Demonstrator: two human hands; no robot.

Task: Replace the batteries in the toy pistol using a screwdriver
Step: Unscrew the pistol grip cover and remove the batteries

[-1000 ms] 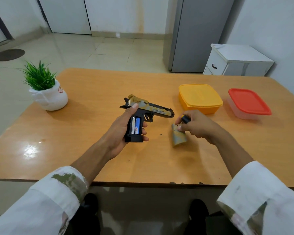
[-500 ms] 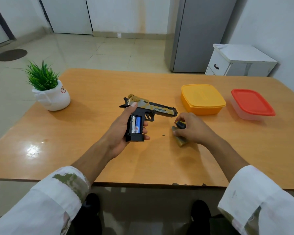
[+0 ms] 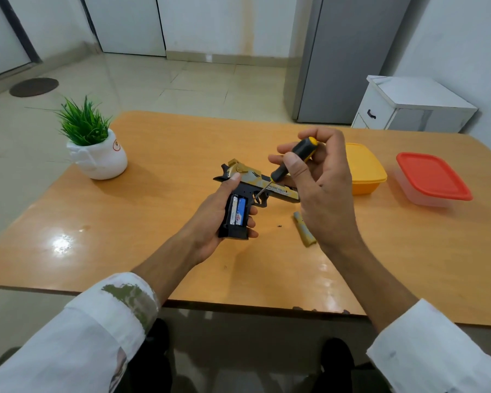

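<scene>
Gold-and-black toy pistol (image 3: 279, 190) is gripped at frame centre by the left hand (image 3: 207, 222), fingers curled round its handle, batteries (image 3: 237, 211) exposed. A screwdriver (image 3: 295, 157) is pinched just above by the right hand (image 3: 326, 199); a cover (image 3: 305, 235) lies on the tabletop (image 3: 111, 236).

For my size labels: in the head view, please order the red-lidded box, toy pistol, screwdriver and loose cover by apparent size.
Largest: red-lidded box and toy pistol, alike; pistol held nearer.
Then screwdriver.
Smallest: loose cover, partly hidden.
</scene>
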